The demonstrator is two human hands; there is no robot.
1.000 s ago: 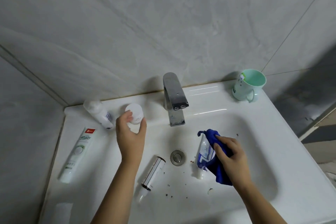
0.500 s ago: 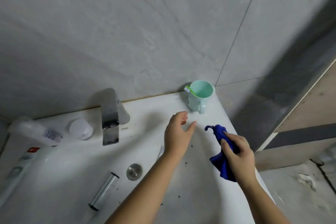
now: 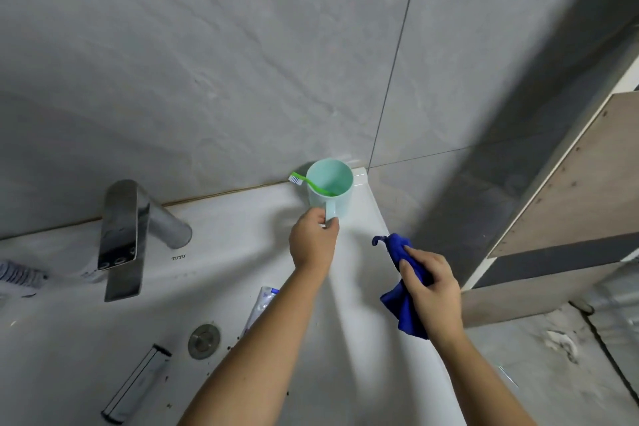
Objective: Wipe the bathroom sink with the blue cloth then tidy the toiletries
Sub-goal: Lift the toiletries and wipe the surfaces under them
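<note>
Mint cup (image 3: 330,192) handle in left hand (image 3: 313,240)

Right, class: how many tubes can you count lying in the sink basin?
2. A silver-white tube lies left of the drain. A blue-and-white tube lies right of it, partly hidden behind the left forearm. Others may sit out of frame to the left.

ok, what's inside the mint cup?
A green toothbrush stands slanted in the mint cup, bristle head sticking out over the left rim. Its handle end and the cup's bottom are not clearly visible.
</note>
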